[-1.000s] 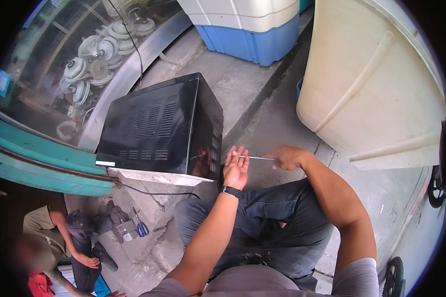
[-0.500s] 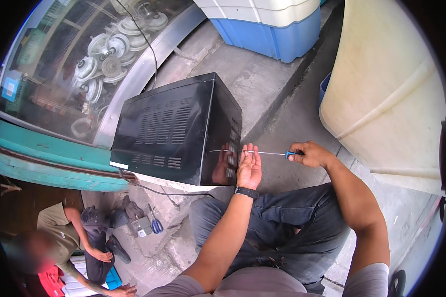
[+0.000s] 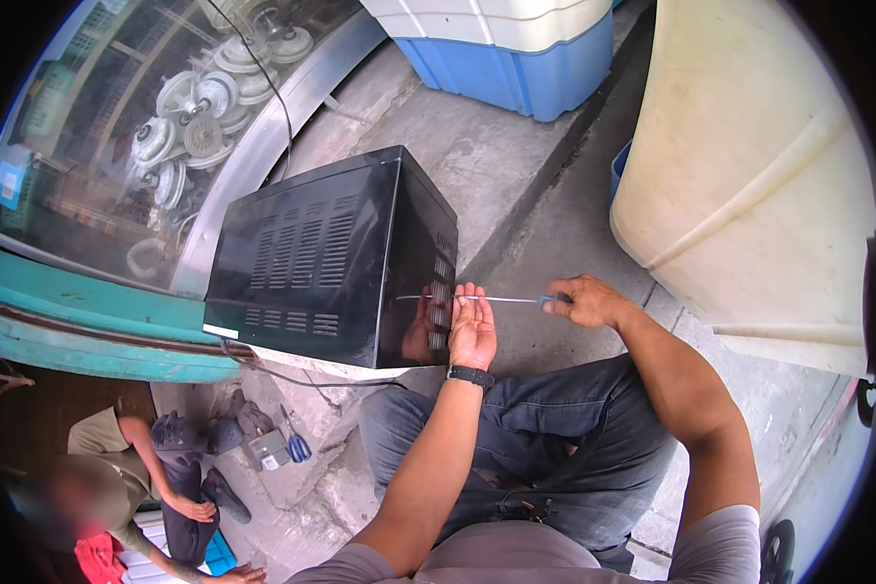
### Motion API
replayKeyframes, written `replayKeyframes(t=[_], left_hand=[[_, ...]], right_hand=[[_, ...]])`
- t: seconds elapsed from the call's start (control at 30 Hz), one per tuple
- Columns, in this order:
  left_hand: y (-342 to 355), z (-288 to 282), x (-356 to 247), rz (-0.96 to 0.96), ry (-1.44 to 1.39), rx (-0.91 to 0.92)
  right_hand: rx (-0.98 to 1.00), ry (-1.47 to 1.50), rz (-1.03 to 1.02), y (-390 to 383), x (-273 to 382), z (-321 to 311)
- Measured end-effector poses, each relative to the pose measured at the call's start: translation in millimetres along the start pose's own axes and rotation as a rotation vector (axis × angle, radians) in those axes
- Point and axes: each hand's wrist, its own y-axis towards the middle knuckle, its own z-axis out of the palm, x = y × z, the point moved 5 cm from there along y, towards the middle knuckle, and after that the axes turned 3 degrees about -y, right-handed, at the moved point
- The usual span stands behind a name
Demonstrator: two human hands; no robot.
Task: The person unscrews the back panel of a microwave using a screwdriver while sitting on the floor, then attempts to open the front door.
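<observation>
A black microwave oven [image 3: 360,209] with slotted vents stands in front of me, one glossy side turned to the right. Against that side, palm up, my left hand [image 3: 472,336] pinches the shaft of a long screwdriver between thumb and fingers near its tip. The screwdriver [image 3: 514,300] lies almost level, pointing left at the microwave's side. My right hand [image 3: 592,302] is closed round its blue and dark handle. Where the tip meets the casing is hidden by my left fingers, and any screw there cannot be seen.
A glass display case [image 3: 97,127] with white pulley-like parts borders the left. A blue and white container [image 3: 506,68] and a big cream tank [image 3: 749,165] stand beyond. Another person [image 3: 117,477] sits lower left, near blue-handled scissors [image 3: 299,448]. A cable [image 3: 302,377] runs below the microwave.
The whole view has shifted slightly, so things sit a little further left. Both hands keep their hold on the screwdriver, and its handle looks slightly turned.
</observation>
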Motion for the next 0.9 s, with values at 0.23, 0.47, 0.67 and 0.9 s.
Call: replayKeyframes(t=[0.23,0.47,0.67,0.9], left_hand=[[1.9,0.3,6.4,-0.009,-0.014,-0.025],[3.6,-7.0,5.6,0.034,-0.006,-0.036],[1.8,-5.6,8.4,0.038,-0.047,-0.041],[-5.8,4.9,31.9,0.000,-0.061,-0.148]], right_hand=[[-0.011,0.033,0.000,4.3,-13.7,7.3],[0.305,0.299,0.199,28.7,-19.8,14.5],[-0.250,-0.299,-0.113,9.6,1.6,29.5],[-0.254,-0.350,-0.153,-0.2,18.1,-5.4]])
